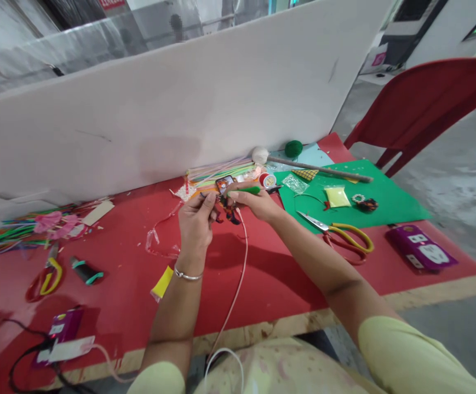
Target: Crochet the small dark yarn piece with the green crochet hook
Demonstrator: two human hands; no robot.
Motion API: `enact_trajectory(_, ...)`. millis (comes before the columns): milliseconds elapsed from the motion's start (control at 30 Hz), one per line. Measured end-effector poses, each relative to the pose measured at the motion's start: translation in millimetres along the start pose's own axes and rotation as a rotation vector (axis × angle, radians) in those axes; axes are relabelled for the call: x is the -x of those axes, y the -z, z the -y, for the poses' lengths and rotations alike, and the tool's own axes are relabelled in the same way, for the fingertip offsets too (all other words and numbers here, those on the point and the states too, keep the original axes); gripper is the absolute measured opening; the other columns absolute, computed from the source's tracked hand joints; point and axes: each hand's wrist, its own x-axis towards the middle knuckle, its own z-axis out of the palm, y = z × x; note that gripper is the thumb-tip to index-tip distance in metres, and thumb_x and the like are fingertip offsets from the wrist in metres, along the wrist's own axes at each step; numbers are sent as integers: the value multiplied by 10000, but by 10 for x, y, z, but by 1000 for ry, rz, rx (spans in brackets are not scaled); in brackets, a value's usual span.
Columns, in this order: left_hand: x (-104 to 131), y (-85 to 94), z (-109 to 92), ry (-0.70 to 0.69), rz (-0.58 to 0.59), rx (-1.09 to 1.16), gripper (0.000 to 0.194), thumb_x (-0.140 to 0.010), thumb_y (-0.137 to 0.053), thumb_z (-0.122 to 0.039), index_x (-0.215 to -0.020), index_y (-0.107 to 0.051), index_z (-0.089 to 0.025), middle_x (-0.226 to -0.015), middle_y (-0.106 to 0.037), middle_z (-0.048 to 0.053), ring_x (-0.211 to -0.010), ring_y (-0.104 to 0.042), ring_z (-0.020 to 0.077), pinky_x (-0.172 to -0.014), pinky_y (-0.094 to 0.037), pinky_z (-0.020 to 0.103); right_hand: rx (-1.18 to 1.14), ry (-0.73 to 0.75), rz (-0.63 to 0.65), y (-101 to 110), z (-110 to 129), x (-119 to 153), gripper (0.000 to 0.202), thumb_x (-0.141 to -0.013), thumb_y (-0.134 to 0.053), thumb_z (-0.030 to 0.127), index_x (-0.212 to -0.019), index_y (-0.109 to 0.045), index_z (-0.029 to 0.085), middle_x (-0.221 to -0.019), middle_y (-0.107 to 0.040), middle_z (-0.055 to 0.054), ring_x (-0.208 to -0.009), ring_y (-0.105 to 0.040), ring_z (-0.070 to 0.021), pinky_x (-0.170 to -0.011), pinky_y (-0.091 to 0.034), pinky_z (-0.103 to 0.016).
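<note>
1. The left hand (196, 221) has its thumb and fingers pinched together on the edge of a dark patterned piece (231, 214), which sits between the two hands, above the red counter (221, 284).
2. The right hand (254, 201) has its grip closed around a slim green tool (249, 190); its fingertips, by the dark piece, are too small to read. A pale cord (244, 246) hangs below this hand.
3. On the green sheet (394, 200), a clear packet (337, 197) lies flat, with pale yellow contents filling it.
4. Near it, a crinkled clear bag (296, 184) has contents too small to tell.
5. A yellow packet (162, 282) lies just beside the left forearm, its clear edge showing.
6. White bits (186, 192) lie beyond the left hand; whether a bag holds them, I cannot tell.
7. A purple case (422, 248) lies at the right, its inside hidden.
8. Scissors (344, 238) rest partly on the green sheet, between the packet and the case.
</note>
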Motion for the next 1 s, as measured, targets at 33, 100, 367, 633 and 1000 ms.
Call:
enact_trajectory(33,-5,14,-5,-5,20,-20,332,-657,-971,-421,-777,-801,-163,-564,-603,-30,-422,-451,35,-368,-266,153,52,29,25,18,28,11,336,-895,-745,471,-761,-742,163,-789,-688,-25,-706,-607,-116,-611,-474,-222)
enact_trajectory(100,-16,50,-13,-24,66,-79,311,-675,-960,-422,-781,-813,-169,-581,-613,-24,-447,-461,40,-397,-316,161,90,28,61,40,72,30,333,-914,-726,470,-788,-755,163,-794,-712,-36,-705,-632,-123,-604,-491,-222)
enact_trajectory(367,-46,154,-48,-75,158,-199,260,-807,-876,-446,-941,-863,-224,-621,-625,-20,-484,-483,65,-437,-368,195,-206,-316,58,-49,57,16,409,-862,-694,559,-824,-688,151,-735,-689,-26,-575,-718,-174,-404,-525,-232)
enact_trajectory(633,-41,137,-87,-35,132,-101,450,-847,-817,-551,-1154,-824,-222,-700,-637,-9,-475,-476,52,-406,-294,202,-102,-180,-39,-109,63,31,454,-874,-705,606,-821,-709,155,-794,-726,-49,-661,-711,-160,-516,-572,-231)
enact_trajectory(1000,-66,190,-113,-12,186,-150,511,-666,-916,-217,-1165,-811,-207,-740,-679,-19,-535,-508,60,-482,-409,194,-37,-97,-24,-143,75,72,426,-915,-662,569,-806,-725,161,-740,-737,-39,-591,-686,-136,-516,-545,-223)
